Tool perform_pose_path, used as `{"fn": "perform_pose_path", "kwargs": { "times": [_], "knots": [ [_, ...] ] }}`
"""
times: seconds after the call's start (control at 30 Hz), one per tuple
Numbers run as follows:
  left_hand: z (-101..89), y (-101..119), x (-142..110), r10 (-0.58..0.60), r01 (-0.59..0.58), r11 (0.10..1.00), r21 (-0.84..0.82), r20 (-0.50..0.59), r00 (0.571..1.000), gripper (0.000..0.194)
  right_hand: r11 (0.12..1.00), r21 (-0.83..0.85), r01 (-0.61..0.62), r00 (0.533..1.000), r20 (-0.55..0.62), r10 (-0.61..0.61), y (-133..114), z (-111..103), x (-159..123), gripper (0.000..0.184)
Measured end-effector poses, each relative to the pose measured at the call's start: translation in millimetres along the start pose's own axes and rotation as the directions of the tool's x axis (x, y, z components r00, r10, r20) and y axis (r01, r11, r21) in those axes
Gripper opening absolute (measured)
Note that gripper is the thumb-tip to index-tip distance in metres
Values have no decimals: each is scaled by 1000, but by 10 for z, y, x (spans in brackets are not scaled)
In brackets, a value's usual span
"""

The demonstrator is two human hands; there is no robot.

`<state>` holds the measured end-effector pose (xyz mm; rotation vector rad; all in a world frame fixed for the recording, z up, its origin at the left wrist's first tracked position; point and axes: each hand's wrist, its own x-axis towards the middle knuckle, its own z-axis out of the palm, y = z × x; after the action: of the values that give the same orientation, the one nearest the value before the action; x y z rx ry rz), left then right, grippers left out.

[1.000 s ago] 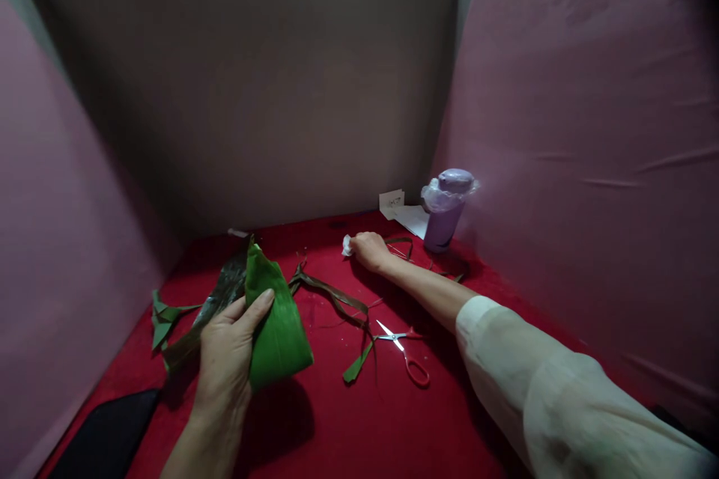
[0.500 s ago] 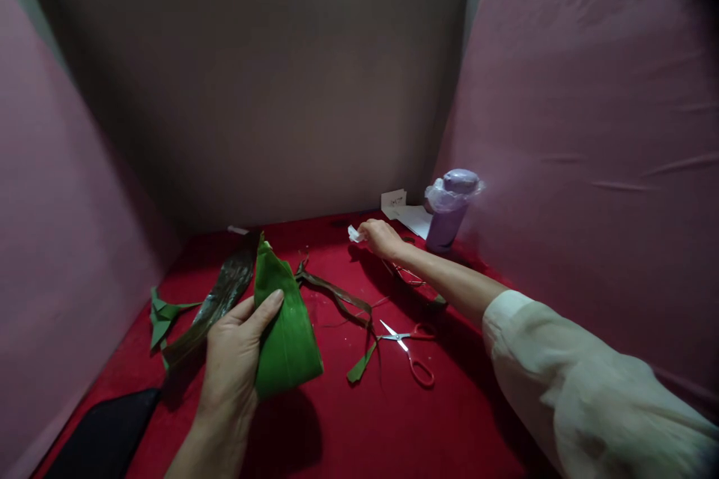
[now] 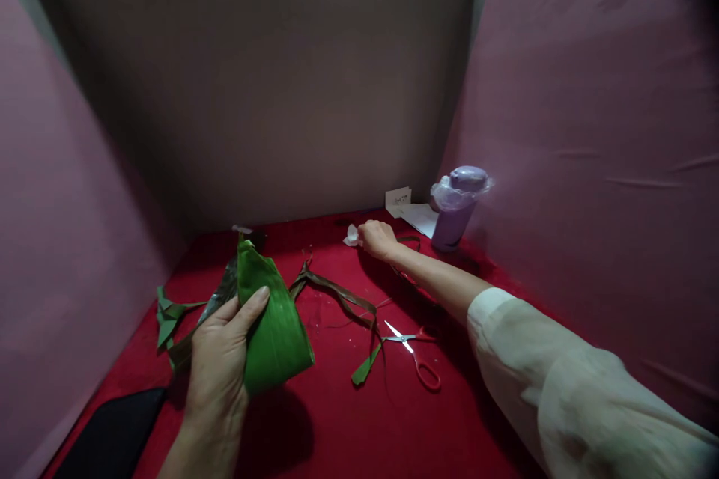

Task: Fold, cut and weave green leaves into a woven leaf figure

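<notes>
A folded green leaf, flat and wide with a pointed top, is pinched in my left hand, thumb across its front. My right hand reaches far over the red cloth, its fingers closed on a small crumpled white piece that looks like tissue or thin plastic. Brown dried leaf strips lie between the two hands. Nearer to me, red-handled scissors rest with their blades apart, beside a small green leaf scrap.
A purple tumbler with plastic wrap round its top stands at the back right, by white papers. Green leaf pieces and a dark leaf strip lie left. A black flat case sits front left. Walls enclose three sides.
My left hand has shifted slightly left with the folded leaf. My right hand stays at the back with the white piece, which now shows more spread out.
</notes>
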<state>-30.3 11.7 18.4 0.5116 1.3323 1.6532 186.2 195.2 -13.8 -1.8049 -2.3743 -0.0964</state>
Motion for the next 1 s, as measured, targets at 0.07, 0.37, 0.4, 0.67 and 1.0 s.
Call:
{"fn": "perform_pose_path", "kwargs": {
  "times": [0.07,0.37,0.4,0.67,1.0],
  "knots": [
    [-5,0,9,0,0,1000,3,3,1000,16,1000,4,0,1000,1,0,0,-28,-35,28],
    [86,-68,-115,-39,35,997,67,60,997,21,999,26,-47,992,-112,50,265,-431,-987,28],
    [95,-80,-132,-46,40,996,77,73,996,23,998,24,-50,993,-102,52,261,-443,-1185,36],
    [131,-114,-207,-46,33,991,126,100,994,25,978,145,153,983,84,-166,163,-192,-2243,9],
    [158,-257,-235,-81,33,981,189,250,965,27,976,-113,187,966,204,-162,214,-171,-2128,19]
  ]
}}
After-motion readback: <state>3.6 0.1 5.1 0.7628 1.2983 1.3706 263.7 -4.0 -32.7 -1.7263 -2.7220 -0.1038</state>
